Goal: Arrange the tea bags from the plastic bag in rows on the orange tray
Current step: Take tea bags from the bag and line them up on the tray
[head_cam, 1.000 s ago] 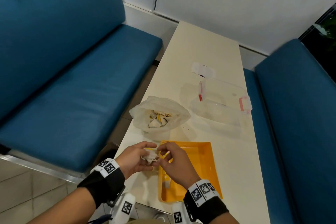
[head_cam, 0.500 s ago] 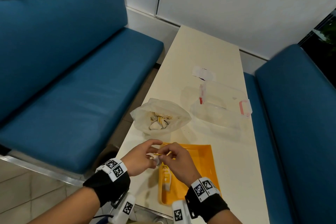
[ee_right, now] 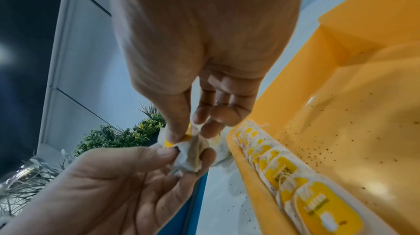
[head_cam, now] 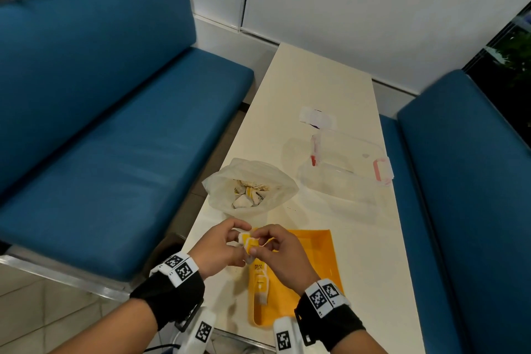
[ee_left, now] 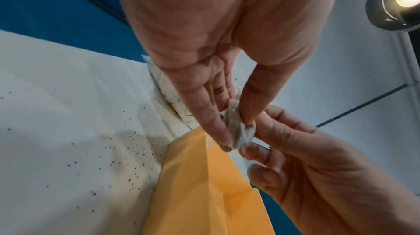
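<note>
Both hands meet over the near left corner of the orange tray point(head_cam: 316, 256). My left hand point(head_cam: 222, 247) pinches a crumpled white tea bag point(ee_left: 237, 129) between thumb and fingers. My right hand point(head_cam: 280, 250) pinches the same tea bag point(ee_right: 188, 156) at its yellow tag point(head_cam: 249, 242). A row of tea bags with yellow tags point(ee_right: 295, 185) lies along the tray's left wall point(head_cam: 260, 282). The open plastic bag point(head_cam: 248, 185) with several more tea bags sits on the table just beyond the hands.
A clear plastic container with pink clips point(head_cam: 349, 167) stands right of the plastic bag, and a white wrapper point(head_cam: 317, 118) lies further back. The narrow cream table point(head_cam: 370, 253) runs between two blue benches point(head_cam: 115, 123). Dark tea specks dot the table point(ee_left: 102, 149).
The hands have kept working the tea bag between them above the tray's corner, and its yellow tag now shows between the fingers. The head view has tilted slightly.
</note>
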